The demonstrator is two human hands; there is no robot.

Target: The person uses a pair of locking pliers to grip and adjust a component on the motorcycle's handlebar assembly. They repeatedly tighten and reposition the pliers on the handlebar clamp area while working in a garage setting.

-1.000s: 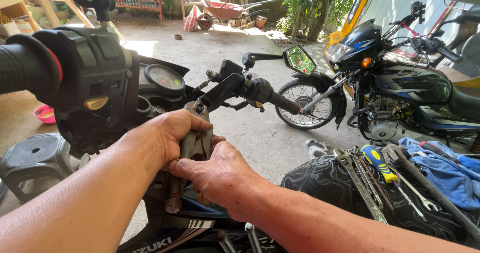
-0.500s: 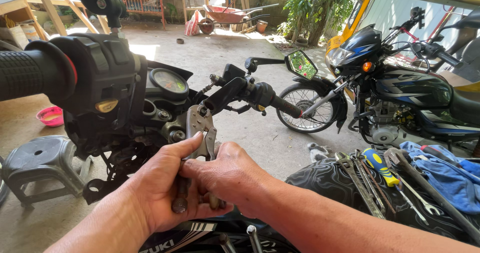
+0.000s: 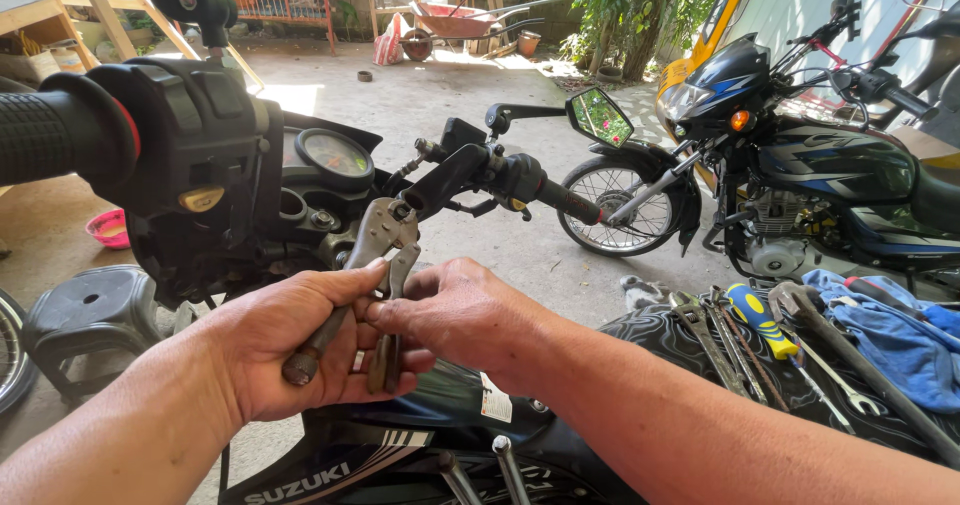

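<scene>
Pliers: we are holding worn, dull-metal locking pliers (image 3: 385, 255) near the middle, nose upward against the black lever bracket (image 3: 445, 177).
Left hand (image 3: 285, 350): we are wrapping its handles.
Right hand (image 3: 455, 315): we are pinching the inner handle.
Right: steel wrenches (image 3: 720, 335), blue cloth (image 3: 890, 330).

— Pliers (image 3: 375, 285): shift?
— Lowered from the lever mount; handles now spread, where earlier they were clasped together.
— Hands?
— Left hand (image 3: 290, 350) turned palm-up beneath; right hand (image 3: 455, 315) moved beside, fingertips at the handles.
</scene>
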